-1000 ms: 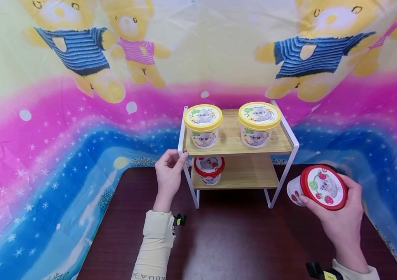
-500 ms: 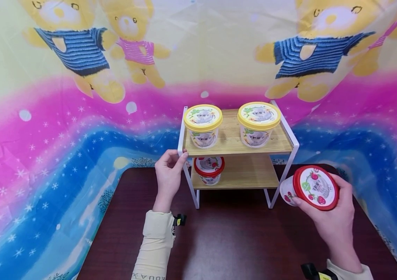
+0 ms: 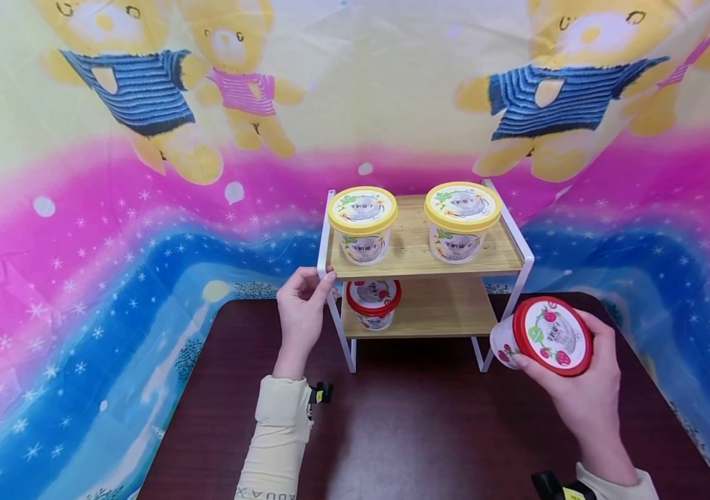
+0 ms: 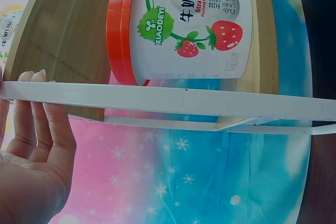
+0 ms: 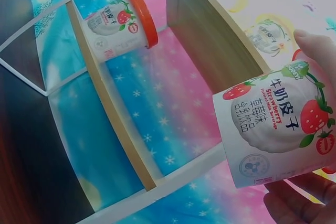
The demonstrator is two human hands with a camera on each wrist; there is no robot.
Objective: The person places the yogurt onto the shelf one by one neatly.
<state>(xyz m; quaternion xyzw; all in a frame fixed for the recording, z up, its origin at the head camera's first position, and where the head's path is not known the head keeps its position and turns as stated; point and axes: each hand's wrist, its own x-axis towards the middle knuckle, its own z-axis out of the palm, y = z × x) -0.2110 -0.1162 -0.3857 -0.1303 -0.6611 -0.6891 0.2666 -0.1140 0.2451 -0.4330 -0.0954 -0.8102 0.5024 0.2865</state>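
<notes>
My left hand (image 3: 302, 312) grips the front left upright of a two-tier shelf (image 3: 414, 269), its thumb at the upper board's corner. In the left wrist view, fingers (image 4: 52, 124) curl behind the white bar. Off the shelf's right side, my right hand (image 3: 592, 389) holds a strawberry milk tub (image 3: 556, 336) with a red lid, tilted so the lid faces the head camera. The right wrist view shows the label of that held tub (image 5: 278, 124). A second red-lidded tub (image 3: 374, 305) stands upright on the lower board's left end.
Two yellow-lidded tubs, one on the left (image 3: 363, 226) and one on the right (image 3: 462, 222), stand on the upper board. The shelf rests on a dark wooden table (image 3: 405, 430). Behind hangs a cloth backdrop (image 3: 142, 278) printed with bears.
My right hand has moved left with the strawberry milk tub, closer to the shelf's right legs. The left hand stays on the upright, and the shelved tubs have not moved.
</notes>
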